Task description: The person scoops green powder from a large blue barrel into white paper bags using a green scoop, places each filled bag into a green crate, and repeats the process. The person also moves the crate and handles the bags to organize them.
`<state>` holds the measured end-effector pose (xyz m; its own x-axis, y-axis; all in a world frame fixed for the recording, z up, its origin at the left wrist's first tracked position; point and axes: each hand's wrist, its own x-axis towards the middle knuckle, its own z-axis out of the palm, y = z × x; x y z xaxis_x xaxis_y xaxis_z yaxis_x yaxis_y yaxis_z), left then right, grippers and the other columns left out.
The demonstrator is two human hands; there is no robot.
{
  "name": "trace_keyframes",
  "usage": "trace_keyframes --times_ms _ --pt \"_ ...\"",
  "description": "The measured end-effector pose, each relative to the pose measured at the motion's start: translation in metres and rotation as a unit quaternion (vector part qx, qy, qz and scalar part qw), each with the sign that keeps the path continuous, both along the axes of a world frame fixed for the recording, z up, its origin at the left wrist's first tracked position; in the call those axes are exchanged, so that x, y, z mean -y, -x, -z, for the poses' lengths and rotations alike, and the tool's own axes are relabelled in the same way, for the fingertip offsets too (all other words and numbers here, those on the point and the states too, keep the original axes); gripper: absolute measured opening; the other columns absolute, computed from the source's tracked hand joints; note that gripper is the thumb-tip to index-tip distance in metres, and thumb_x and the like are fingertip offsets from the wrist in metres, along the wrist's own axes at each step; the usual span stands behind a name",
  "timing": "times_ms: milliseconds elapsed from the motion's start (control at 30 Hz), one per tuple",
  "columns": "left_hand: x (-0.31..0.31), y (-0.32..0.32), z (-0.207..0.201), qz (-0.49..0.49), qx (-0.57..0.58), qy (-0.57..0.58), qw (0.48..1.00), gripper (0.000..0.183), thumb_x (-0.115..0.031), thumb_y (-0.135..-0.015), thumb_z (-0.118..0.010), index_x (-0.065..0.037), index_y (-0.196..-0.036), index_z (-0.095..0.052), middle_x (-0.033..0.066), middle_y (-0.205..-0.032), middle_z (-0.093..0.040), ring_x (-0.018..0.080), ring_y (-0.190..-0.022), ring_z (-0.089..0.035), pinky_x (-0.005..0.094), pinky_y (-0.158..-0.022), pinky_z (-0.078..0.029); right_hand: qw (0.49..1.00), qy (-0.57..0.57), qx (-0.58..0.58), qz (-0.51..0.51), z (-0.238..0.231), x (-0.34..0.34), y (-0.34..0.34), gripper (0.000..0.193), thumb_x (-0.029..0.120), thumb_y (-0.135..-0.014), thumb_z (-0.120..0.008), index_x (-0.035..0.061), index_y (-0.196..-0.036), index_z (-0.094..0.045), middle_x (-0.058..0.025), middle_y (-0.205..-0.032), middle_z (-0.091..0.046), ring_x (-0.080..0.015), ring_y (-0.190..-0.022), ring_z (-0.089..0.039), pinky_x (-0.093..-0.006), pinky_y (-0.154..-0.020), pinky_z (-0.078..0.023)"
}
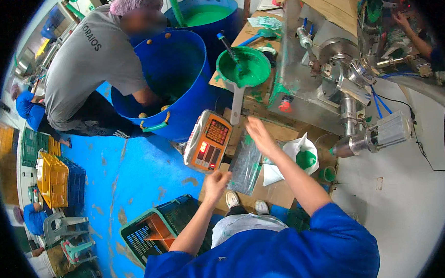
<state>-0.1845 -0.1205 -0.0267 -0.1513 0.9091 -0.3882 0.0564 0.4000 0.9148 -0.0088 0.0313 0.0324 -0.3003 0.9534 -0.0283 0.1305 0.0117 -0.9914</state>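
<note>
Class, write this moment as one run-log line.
left hand: near digital scale; right hand: open; white bag: green material inside

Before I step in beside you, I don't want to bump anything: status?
Left hand near orange-fronted scale; right hand open beside grey plate. Scale display lit red. White bag partly under right forearm.

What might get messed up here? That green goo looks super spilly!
The long handle of the green pan sticks out close to the right hand, so a bump might tip it and slop the green stuff out. The white bag is open beside the right forearm, so a sleeve or elbow could perhaps knock it and spill its green contents. The left hand is right by the scale, so a nudge could upset its reading.
</note>
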Motion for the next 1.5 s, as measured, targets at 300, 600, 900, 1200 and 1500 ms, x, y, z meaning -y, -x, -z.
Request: trace_keyframes --times_ms 300,600,900,1200,1500 --pt "-0.023 -0.179 0.046 0.110 0.297 0.143 0.938 0.050 -0.024 -0.080 -0.069 -0.004 -0.120 -0.047 0.0087 -0.117 -0.051 0.0180 -0.104 -0.052 0.0333 -0.086 -0.045 0.949 0.159 0.175 0.209 0.089 0.007 -0.298 0.013 0.014 -0.087 -0.051 0.0017 -0.085 -0.056 -0.0079 -0.081 -0.058 -0.0190 -0.077 -0.056 -0.0321 -0.074 -0.044" --pt "-0.013 -0.251 0.021 -0.052 0.174 0.021 0.983 0.017 -0.011 -0.078 -0.065 -0.003 -0.093 -0.064 0.0054 -0.078 -0.064 0.0238 -0.076 -0.063 0.0327 -0.070 -0.047 0.908 0.005 0.408 -0.097 0.043 -0.013 -0.275 0.016 0.013 -0.076 -0.061 0.0008 -0.083 -0.053 -0.0104 -0.072 -0.054 -0.0220 -0.069 -0.052 -0.0358 -0.068 -0.042" --pt "0.091 -0.161 -0.054 -0.206 0.141 0.036 0.968 0.019 -0.014 -0.076 -0.062 0.001 -0.088 -0.063 0.0130 -0.080 -0.063 0.0190 -0.071 -0.057 0.0311 -0.063 -0.043 0.975 0.040 0.218 -0.025 -0.035 0.121 -0.192 0.021 0.013 -0.082 -0.064 0.0018 -0.081 -0.047 -0.0073 -0.074 -0.049 -0.0160 -0.069 -0.048 -0.0313 -0.062 -0.040" --pt "0.337 -0.101 -0.172 -0.349 0.302 -0.134 0.877 0.020 -0.014 -0.081 -0.067 0.001 -0.093 -0.064 0.0038 -0.082 -0.064 0.0087 -0.074 -0.056 0.0241 -0.065 -0.045 0.892 0.282 -0.124 -0.332 -0.141 0.260 -0.020 0.015 0.005 -0.088 -0.057 0.0117 -0.083 -0.045 0.0003 -0.083 -0.056 -0.0078 -0.073 -0.056 -0.0234 -0.063 -0.048" --pt "0.544 -0.040 -0.136 -0.711 0.061 -0.227 0.662 0.029 0.002 -0.077 -0.062 0.010 -0.104 -0.056 0.0132 -0.097 -0.062 0.0199 -0.083 -0.061 0.0329 -0.075 -0.049 0.706 0.066 -0.050 -0.703 -0.079 0.471 0.232 0.041 0.033 -0.082 -0.066 0.0017 -0.107 -0.056 -0.0058 -0.097 -0.058 -0.0129 -0.091 -0.054 -0.0290 -0.079 -0.045"
